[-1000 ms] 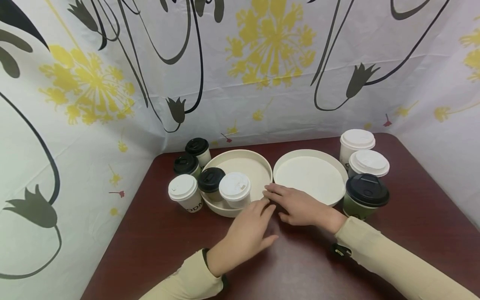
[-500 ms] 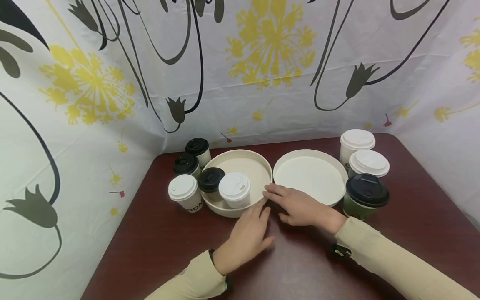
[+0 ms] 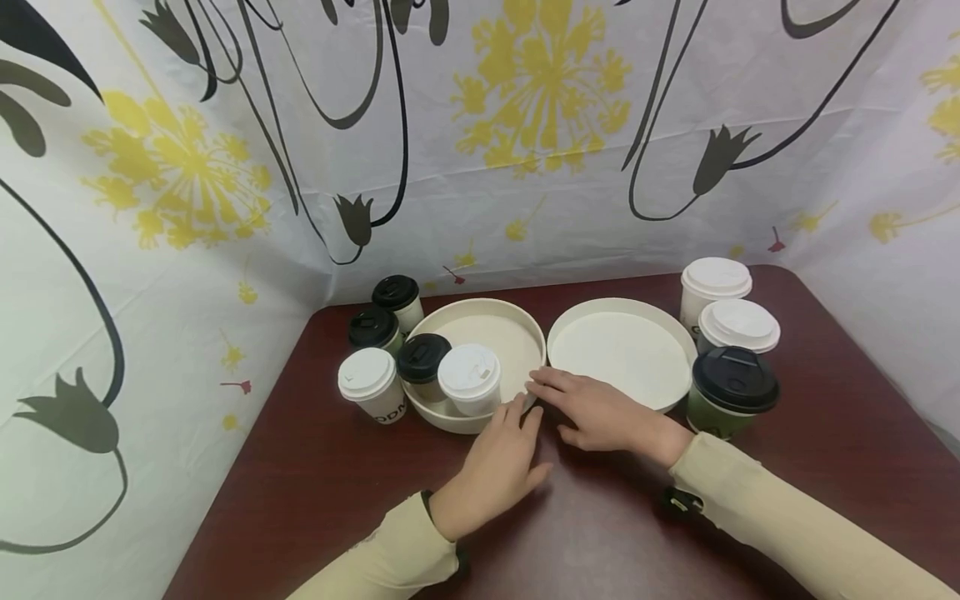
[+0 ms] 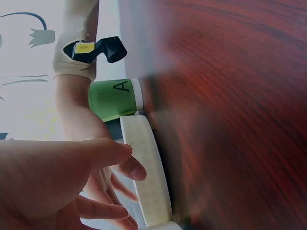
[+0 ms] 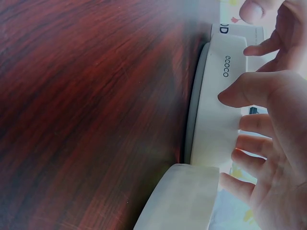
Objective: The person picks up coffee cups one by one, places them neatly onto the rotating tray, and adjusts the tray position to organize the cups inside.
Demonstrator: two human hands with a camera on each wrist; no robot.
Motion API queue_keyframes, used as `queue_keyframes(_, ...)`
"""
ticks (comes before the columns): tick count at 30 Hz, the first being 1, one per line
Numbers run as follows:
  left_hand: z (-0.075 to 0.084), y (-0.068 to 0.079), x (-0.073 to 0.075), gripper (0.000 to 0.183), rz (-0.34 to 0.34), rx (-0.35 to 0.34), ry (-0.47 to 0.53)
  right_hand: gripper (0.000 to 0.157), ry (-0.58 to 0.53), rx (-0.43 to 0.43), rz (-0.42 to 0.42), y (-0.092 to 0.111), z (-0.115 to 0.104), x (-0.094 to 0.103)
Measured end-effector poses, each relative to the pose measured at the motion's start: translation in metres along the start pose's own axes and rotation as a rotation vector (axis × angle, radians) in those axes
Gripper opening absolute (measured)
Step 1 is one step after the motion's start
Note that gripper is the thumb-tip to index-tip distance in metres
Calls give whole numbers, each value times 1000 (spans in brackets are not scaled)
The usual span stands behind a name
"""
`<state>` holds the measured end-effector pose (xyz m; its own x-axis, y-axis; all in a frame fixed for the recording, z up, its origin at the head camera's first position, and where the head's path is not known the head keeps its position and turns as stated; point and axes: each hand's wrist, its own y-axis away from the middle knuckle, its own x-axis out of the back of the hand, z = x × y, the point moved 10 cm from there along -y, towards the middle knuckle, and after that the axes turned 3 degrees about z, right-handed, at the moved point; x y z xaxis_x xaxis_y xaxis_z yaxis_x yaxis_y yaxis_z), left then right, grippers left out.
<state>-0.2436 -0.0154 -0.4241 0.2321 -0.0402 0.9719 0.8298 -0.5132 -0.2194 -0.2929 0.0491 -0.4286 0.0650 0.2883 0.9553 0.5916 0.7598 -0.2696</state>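
Observation:
Two round cream trays stand side by side; the left tray [image 3: 517, 333] holds a black-lidded paper cup [image 3: 423, 358] and a white-lidded paper cup [image 3: 471, 377]. My left hand [image 3: 491, 471] is at that tray's front rim, fingers loosely extended and thumb apart. My right hand [image 3: 600, 412] reaches across the front of the right tray [image 3: 622, 346], its fingertips at the left tray's right rim. In the right wrist view, the left tray's wall [image 5: 220, 96] bears the word "ecoco", and the right hand [image 5: 283, 148] has spread, relaxed fingers. Neither hand grips anything.
Left of the trays stand two black-lidded cups [image 3: 372, 330] and a white-lidded cup [image 3: 371, 383]. On the right are two white-lidded cups [image 3: 714, 287] and a green cup with a black lid [image 3: 731, 392]. A patterned cloth [image 3: 555, 225] rises behind the dark red table [image 3: 600, 533].
My left wrist has shifted slightly right and forward, with its fingers now a little closer to the left tray's rim. The right hand, trays and cups look unmoved.

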Motion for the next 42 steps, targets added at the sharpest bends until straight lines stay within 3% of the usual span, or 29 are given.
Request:
queue_keyframes(29,-9,3,3,67,-35,40,17,67,25,-14,9,-1,14,1)
queue_keyframes(42,-16,4,11,48,-12,63,-33,69,23,-23,3,-3,17,1)
